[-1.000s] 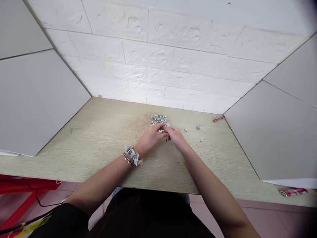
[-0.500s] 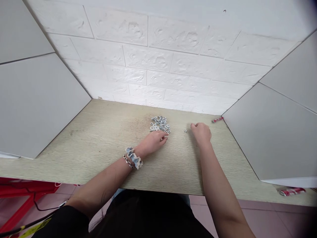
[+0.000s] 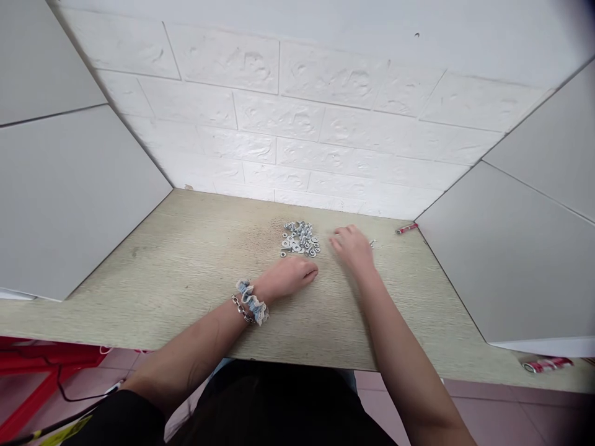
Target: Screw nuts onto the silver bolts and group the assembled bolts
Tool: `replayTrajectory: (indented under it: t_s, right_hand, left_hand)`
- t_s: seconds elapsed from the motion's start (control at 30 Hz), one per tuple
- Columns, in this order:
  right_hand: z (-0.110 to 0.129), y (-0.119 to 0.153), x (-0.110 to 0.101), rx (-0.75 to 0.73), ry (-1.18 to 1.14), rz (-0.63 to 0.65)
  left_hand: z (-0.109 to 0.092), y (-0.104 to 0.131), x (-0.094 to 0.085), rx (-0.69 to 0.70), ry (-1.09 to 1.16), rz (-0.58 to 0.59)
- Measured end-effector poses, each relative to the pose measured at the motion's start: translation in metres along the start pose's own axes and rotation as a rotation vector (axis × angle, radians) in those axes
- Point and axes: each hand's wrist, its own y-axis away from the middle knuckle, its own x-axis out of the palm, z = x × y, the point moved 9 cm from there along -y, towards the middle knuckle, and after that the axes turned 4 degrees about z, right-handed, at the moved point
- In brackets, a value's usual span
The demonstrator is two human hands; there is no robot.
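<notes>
A pile of small metal screws, nuts and washers (image 3: 301, 238) lies on the wooden tabletop (image 3: 209, 248). Just in front of the pile is my left hand (image 3: 292, 275), its fingers pinched together; whatever they hold is too small or hidden to name. My right hand (image 3: 351, 246) hovers right of the pile, fingers bent and apart, with nothing visible in them. A small metal piece (image 3: 372, 243) shows on the table just beyond the right side of that hand.
A red cylinder like a battery (image 3: 406, 228) lies at the back right corner, and another red one (image 3: 547, 364) near the front right edge. Grey panels (image 3: 83, 198) stand on both sides, a white brick-pattern wall (image 3: 297, 111) behind.
My right hand has moved left toward the pile and its fingers have opened. My left hand has drawn back slightly from the pile. The small piece right of my right hand now shows.
</notes>
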Motion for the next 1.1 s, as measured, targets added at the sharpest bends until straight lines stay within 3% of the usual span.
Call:
replayTrajectory:
  t_s: [0.1, 0.2, 0.7, 0.8, 0.97, 1.1]
  right_hand:
    - [0.048, 0.007, 0.022, -0.25, -0.026, 0.147]
    - [0.065, 0.013, 0.031, -0.323, -0.026, 0.181]
    - [0.074, 0.015, 0.034, -0.384, -0.208, 0.112]
    - [0.071, 0.014, 0.026, -0.366, -0.265, 0.047]
    - [0.071, 0.015, 0.011, -0.357, -0.409, -0.041]
    - [0.079, 0.021, 0.005, -0.405, -0.517, -0.076]
  left_hand:
    - [0.005, 0.0, 0.001, -0.034, -0.04, -0.012]
    - [0.008, -0.001, 0.003, -0.048, -0.043, -0.018]
    - [0.009, -0.001, 0.002, -0.104, -0.017, -0.006]
    - [0.019, 0.0, -0.008, -0.182, 0.088, -0.11]
    - [0.049, 0.009, -0.031, -0.333, 0.356, -0.427]
    - [0.061, 0.009, -0.029, -0.388, 0.495, -0.384]
